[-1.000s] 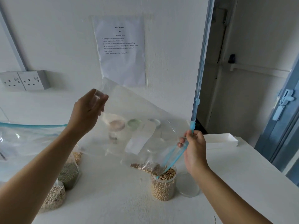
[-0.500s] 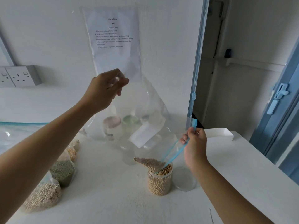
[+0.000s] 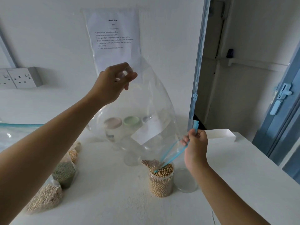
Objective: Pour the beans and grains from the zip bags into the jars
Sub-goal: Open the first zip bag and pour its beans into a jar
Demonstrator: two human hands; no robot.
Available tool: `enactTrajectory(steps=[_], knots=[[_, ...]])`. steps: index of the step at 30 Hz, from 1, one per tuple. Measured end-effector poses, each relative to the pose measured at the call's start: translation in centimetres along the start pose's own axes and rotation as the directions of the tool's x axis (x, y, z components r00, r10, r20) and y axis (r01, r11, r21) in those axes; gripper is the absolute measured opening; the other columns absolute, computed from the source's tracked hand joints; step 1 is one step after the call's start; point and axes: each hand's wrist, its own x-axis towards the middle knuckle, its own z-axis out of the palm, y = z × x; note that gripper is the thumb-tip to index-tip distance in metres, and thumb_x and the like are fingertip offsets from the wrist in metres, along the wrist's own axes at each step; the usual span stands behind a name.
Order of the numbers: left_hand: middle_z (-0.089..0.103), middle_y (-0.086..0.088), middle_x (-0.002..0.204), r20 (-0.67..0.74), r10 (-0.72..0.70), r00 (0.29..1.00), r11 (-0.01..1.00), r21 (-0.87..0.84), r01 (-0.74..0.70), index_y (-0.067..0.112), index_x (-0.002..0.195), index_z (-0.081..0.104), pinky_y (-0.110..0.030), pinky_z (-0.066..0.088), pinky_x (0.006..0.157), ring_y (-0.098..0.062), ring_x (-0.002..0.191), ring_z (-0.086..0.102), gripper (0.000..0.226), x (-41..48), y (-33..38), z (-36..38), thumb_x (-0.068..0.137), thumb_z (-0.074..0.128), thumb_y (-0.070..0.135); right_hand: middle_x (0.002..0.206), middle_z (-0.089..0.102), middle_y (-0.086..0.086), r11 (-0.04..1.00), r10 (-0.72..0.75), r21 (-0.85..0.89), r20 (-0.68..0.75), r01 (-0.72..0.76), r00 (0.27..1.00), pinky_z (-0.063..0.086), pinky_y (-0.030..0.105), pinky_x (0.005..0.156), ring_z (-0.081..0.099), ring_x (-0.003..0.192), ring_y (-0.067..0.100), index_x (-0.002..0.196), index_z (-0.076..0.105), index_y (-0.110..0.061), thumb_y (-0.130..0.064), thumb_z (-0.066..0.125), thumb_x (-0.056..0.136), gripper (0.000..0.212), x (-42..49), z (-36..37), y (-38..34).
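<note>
A large clear zip bag (image 3: 146, 111) with a blue zip strip hangs upended over a clear jar (image 3: 160, 184) filled to the brim with soybeans. My left hand (image 3: 113, 82) pinches the bag's bottom corner high up. Lower on the right, my right hand (image 3: 195, 146) grips the blue zip end of the bag's mouth. A small heap of soybeans (image 3: 151, 163) lies in the bag's lowest corner at the jar's rim. The jar's clear lid (image 3: 186, 181) rests on the table to its right.
Several filled zip bags stand at the left: pale beans (image 3: 45, 197), green grains (image 3: 64, 172), yellow grains (image 3: 73, 154). Jars with pink (image 3: 112, 123) and green (image 3: 131, 120) lids show behind the bag. A white tray (image 3: 220, 134) lies at the back right.
My left hand lifted the bag's bottom corner higher and rightward, tipping the bag steeper. Soybeans slid down toward the mouth and the jar filled up. My right hand stayed at the zip.
</note>
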Motion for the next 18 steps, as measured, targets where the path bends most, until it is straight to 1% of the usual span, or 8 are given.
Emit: enactTrajectory(steps=[5, 10, 14, 18], knots=[[0.061, 0.008, 0.059, -0.027, -0.042, 0.999, 0.999, -0.032, 0.041, 0.018, 0.087, 0.061, -0.028, 0.042, 0.063, -0.008, 0.050, 0.046, 0.027, 0.0, -0.6, -0.6, 0.100, 0.062, 0.040, 0.068, 0.042, 0.003, 1.000, -0.006, 0.020, -0.030, 0.007, 1.000, 0.043, 0.021, 0.053, 0.039, 0.053, 0.010, 0.090, 0.045, -0.011, -0.014, 0.044, 0.109, 0.020, 0.4, -0.2, -0.5], [0.063, 0.000, 0.065, -0.007, -0.034, 0.999, 0.999, -0.018, 0.034, 0.016, 0.090, 0.062, -0.028, 0.043, 0.064, -0.009, 0.051, 0.047, 0.027, 0.1, -0.2, -0.7, 0.101, 0.061, 0.041, 0.067, 0.044, 0.002, 1.000, 0.014, 0.015, -0.034, -0.014, 0.999, 0.045, 0.023, 0.057, 0.042, 0.051, 0.008, 0.092, 0.048, -0.013, -0.016, 0.044, 0.109, 0.018, 0.4, -0.3, -0.4], [0.063, -0.001, 0.065, -0.002, -0.023, 1.000, 0.999, -0.032, 0.023, 0.016, 0.090, 0.062, -0.028, 0.042, 0.063, -0.011, 0.051, 0.046, 0.026, 0.4, 0.1, -1.0, 0.101, 0.061, 0.041, 0.067, 0.043, 0.003, 0.999, 0.036, 0.040, -0.036, -0.034, 0.999, 0.042, 0.026, 0.057, 0.040, 0.050, 0.009, 0.091, 0.047, -0.013, -0.017, 0.043, 0.109, 0.019, 0.3, -0.3, -0.3], [0.062, 0.000, 0.064, 0.013, -0.004, 1.000, 0.999, -0.043, 0.004, 0.019, 0.087, 0.060, -0.027, 0.040, 0.060, -0.012, 0.052, 0.046, 0.025, 0.5, 0.8, -1.1, 0.101, 0.061, 0.040, 0.067, 0.042, 0.003, 0.999, 0.023, 0.050, -0.026, -0.022, 0.999, 0.041, 0.027, 0.056, 0.039, 0.050, 0.010, 0.091, 0.046, -0.012, -0.017, 0.043, 0.109, 0.019, 0.3, -0.4, -0.4]])
